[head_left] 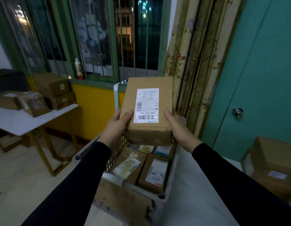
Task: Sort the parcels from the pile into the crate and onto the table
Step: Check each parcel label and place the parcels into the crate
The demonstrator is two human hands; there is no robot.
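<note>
Both hands are up in front of the person, and between them the parcel (147, 110) is hanging in the air, label (146, 106) facing up. The left hand (116, 126) is gripping the parcel's left edge, thumb lying across the top beside the label, the other fingers curled out of sight underneath. The right hand (177, 128) is clasping the right edge, thumb along the top rim and the rest of the fingers hidden behind the box. Black sleeves are covering both arms.

Directly below the fingers, the crate (118, 152) is sitting with its lattice wall showing, and several labelled boxes (153, 172) are lying packed side by side inside it. The held parcel is floating above the crate's far end, touching nothing but the hands.

Well off to the left of the left fingers, the white tabletop (27, 121) is carrying a cluster of brown boxes (51, 88), some stacked. Far right of the right fingers, the pile (272, 168) of cartons is standing by the teal door (263, 70). Beyond the fingertips, a barred window (96, 38) and a flowered curtain (198, 62) are filling the background.
</note>
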